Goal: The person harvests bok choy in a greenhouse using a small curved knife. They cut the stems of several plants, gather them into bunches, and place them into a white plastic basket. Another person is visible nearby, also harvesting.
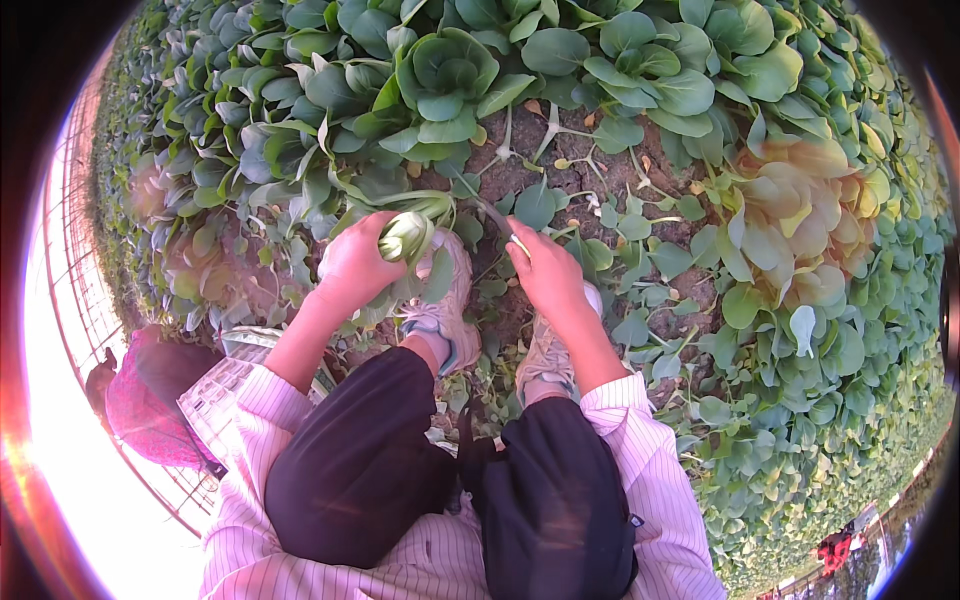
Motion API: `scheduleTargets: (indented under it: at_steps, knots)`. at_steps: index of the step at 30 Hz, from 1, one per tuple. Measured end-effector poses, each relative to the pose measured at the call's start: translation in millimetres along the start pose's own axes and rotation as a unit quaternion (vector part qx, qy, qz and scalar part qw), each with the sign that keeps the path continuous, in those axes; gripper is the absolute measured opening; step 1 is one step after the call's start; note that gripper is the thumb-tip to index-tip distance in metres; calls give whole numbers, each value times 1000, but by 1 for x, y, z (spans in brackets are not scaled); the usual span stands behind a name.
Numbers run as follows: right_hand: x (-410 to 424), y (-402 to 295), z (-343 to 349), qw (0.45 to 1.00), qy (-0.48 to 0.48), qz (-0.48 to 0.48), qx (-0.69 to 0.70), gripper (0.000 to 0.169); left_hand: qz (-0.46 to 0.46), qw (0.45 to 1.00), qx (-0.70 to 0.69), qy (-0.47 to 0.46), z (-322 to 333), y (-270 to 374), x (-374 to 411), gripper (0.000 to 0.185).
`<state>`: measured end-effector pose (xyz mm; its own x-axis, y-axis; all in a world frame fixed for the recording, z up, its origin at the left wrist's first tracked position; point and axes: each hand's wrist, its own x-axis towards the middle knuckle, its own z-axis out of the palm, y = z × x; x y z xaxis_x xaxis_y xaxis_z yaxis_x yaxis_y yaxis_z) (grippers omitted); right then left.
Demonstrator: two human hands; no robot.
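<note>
My left hand is closed around a cut head of leafy greens like bok choy, its pale stem base turned up and its leaves partly hidden by the hand. Just to the right, my right hand grips a knife by its handle, the dark curved blade pointing up and left over the soil. Bare soil in front of the hands bears cut stem bases and small loose leaves. Growing green heads stand just beyond.
Dense leafy plants surround the soil patch. My shoes stand on the ground below the hands. A plastic crate is at my left, beside a person in pink. A wire fence runs along the left; a figure in red is far off.
</note>
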<state>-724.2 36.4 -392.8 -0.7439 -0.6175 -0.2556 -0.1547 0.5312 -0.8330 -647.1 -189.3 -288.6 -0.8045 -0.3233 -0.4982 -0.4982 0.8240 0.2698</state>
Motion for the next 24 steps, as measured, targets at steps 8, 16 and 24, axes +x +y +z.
scheduleTargets:
  at_steps: [8, 16, 24]
  knots:
    - [-4, -45, -69, 891, -33, 207, 401, 54, 336, 931, 39, 141, -12, 55, -19, 55]
    - [-20, 3, -112, 971, 193, 133, 44, 37, 322, 944, -47, 54, -12, 63, -18, 52]
    - [-31, -40, -88, 794, 84, 179, 576, 51, 318, 922, -221, 9, -3, 90, -14, 65]
